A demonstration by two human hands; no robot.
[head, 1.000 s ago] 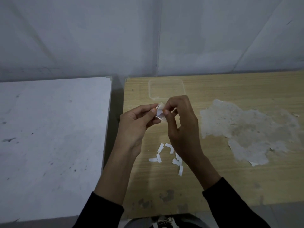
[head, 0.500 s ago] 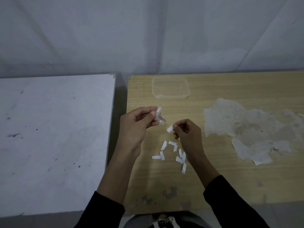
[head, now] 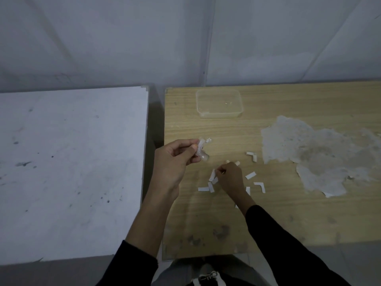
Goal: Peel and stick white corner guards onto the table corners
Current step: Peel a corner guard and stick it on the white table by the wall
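Observation:
My left hand (head: 175, 159) pinches a clear corner guard (head: 201, 150) above the wooden table (head: 226, 223), thumb and fingers curled round it. My right hand (head: 228, 176) is low over the table among several white backing strips (head: 206, 188), its fingertips pinching a white strip (head: 212, 175) at the pile. More peeled strips (head: 252, 156) lie to its right.
A clear plastic container (head: 219, 103) stands at the back of the wooden table. A torn, worn patch (head: 319, 153) covers the right part. A white table (head: 70, 166) stands on the left across a narrow gap (head: 153, 131). A grey wall rises behind.
My right hand pulled a white strip off the guard and carried it down to the pile on the table. My left hand stayed up with the guard.

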